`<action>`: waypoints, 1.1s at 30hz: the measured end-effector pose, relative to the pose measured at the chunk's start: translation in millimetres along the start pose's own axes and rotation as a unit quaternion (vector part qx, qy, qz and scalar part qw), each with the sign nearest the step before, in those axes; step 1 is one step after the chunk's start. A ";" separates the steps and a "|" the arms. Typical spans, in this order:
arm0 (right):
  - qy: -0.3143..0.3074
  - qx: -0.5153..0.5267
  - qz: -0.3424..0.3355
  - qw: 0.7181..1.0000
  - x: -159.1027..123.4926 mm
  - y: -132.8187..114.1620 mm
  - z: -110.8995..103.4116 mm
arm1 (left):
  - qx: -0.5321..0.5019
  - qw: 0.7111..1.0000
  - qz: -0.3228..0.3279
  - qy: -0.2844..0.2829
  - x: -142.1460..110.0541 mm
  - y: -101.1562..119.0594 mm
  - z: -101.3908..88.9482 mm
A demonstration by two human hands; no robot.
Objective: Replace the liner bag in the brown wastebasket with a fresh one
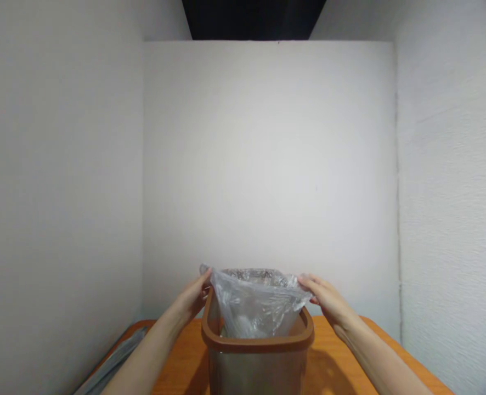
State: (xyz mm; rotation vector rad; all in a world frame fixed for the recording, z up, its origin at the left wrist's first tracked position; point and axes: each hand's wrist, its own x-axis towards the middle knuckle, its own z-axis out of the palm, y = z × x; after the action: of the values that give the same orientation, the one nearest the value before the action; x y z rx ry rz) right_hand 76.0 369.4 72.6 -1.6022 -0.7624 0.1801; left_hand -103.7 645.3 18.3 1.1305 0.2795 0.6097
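A clear plastic bag [253, 307] hangs with its lower part inside a trash bin [257, 370] that has a brown rim and a greyish body. The bag's mouth is spread wide above the rim. My left hand [198, 292] pinches the bag's edge at the left, beside the bin's back left corner. At the right, my right hand [320, 293] grips the opposite edge between thumb and fingers, a little above the rim. How far down the bag reaches is hidden by the bin's front wall.
The bin stands on an orange-brown wooden table [181, 362]. A grey, folded plastic-looking item [117, 359] lies along the table's left edge, partly behind my left forearm. White walls [267, 153] close in the back and both sides.
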 end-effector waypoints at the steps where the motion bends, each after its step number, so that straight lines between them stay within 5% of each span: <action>1: -0.003 0.011 -0.009 1.000 7.5 -3.2 3.5 | -0.009 1.000 0.008 0.021 8.6 0.8 2.8; 4: -0.011 0.054 -0.038 0.998 26.7 -15.3 14.2 | -0.050 0.997 0.036 0.048 27.2 14.2 12.2; 9: -0.008 0.133 -0.083 0.988 32.1 -33.5 14.3 | -0.149 0.984 0.094 0.015 26.4 63.8 19.0; 12: 0.006 0.222 -0.109 0.969 19.8 -26.0 -7.2 | -0.219 0.959 0.177 0.021 7.5 76.4 -2.1; 15: 0.028 0.289 -0.099 0.952 8.6 3.6 -30.7 | -0.232 0.946 0.226 0.034 -14.5 54.7 -34.6; 18: -0.016 0.190 -0.081 0.978 5.4 34.7 -37.1 | 0.009 0.977 0.209 0.028 -26.4 16.8 -51.8; 20: -0.073 0.091 -0.092 0.989 5.6 41.0 -29.7 | 0.248 0.950 0.186 0.034 -25.7 -0.3 -47.1; 22: -0.120 0.011 -0.103 0.987 5.5 32.7 -16.8 | 0.356 0.919 0.166 0.023 -18.8 -5.1 -32.4; 26: -0.136 0.020 -0.097 0.986 5.5 -1.4 9.5 | 0.234 0.960 0.152 -0.020 2.2 6.5 4.3; 29: -0.153 0.152 -0.082 0.973 7.4 -16.7 21.8 | 0.111 0.984 0.138 -0.029 9.1 17.7 23.0; 33: -0.156 0.359 -0.041 0.919 8.1 -24.6 27.1 | -0.046 0.989 0.121 -0.077 -1.4 36.2 33.0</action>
State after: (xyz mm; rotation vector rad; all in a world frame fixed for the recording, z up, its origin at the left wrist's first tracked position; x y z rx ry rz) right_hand 58.9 396.0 92.5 -0.8463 -0.8726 0.5938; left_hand -99.6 629.8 64.6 1.1241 -0.0195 0.7380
